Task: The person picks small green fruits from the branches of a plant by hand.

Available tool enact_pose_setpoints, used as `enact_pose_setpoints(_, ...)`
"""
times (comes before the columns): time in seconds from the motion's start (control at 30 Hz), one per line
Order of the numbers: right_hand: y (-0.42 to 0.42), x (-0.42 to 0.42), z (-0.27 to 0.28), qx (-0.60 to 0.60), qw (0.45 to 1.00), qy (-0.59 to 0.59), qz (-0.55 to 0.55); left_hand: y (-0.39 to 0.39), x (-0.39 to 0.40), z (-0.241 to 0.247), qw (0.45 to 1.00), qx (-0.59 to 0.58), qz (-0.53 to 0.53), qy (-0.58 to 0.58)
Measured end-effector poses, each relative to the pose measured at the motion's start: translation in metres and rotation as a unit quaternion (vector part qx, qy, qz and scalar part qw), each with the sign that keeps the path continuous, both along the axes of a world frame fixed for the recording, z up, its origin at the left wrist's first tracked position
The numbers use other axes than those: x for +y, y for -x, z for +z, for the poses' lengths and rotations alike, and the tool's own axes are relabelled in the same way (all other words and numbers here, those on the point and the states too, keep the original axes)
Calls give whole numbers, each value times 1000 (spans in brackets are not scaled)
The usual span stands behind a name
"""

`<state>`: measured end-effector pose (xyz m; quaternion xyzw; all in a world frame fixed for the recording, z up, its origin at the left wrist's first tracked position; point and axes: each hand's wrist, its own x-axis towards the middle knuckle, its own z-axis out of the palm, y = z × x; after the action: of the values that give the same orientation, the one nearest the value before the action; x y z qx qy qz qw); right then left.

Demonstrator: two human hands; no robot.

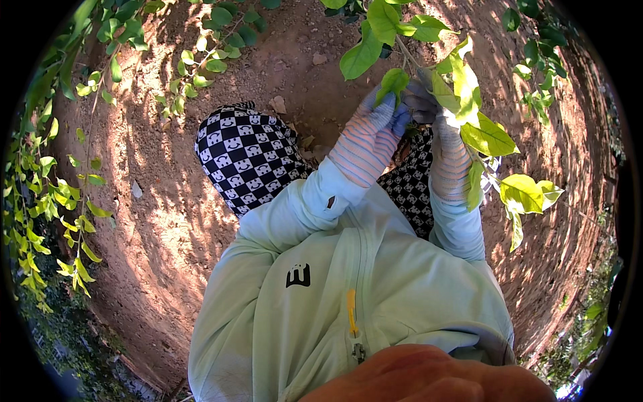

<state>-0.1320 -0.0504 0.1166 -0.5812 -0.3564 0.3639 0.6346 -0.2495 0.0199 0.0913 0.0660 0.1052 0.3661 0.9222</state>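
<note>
Both of my hands wear striped knit gloves with bluish-grey fingers and meet at a leafy branch in front of my knees. My left hand (377, 125) has its fingers bent in beside a green leaf (393, 84); what lies between the fingertips is hidden. Close on its right, my right hand (442, 135) is partly covered by bright yellow-green leaves (464, 85), its dark fingertips near the same spot. The branch (408, 53) comes down from the top and its leafy part continues past the right wrist. Whether either hand grips a stem cannot be told.
Reddish-brown soil (166, 216) with dappled light and a few stones surrounds me. Leafy branches hang at the left (75, 201), top left (216, 55) and top right (537, 65). My knees, in checkered black-and-white fabric (246, 156), are below the hands.
</note>
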Motion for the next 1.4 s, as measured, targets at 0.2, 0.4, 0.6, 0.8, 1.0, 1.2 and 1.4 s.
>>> enact_pose_setpoints(0.2,0,3,-1,12,1000,-23,8,3,2,3,999,50,12,15)
enact_pose_setpoints(0.4,6,8,9,36,999,-10,13,4,2,4,999,33,20,17)
enact_pose_setpoints(0.6,3,13,5,29,999,9,11,1,6,0,998,25,36,37)
enact_pose_setpoints(0.8,0,13,0,25,999,17,15,-3,8,-7,997,42,53,48)
enact_pose_setpoints(1.0,-2,14,1,17,999,-24,35,-1,8,-2,998,22,51,18)
enact_pose_setpoints(1.2,2,16,5,5,999,-15,28,2,8,1,999,-2,41,29)
enact_pose_setpoints(1.4,2,19,10,-5,1000,-11,26,4,9,1,998,-37,34,43)
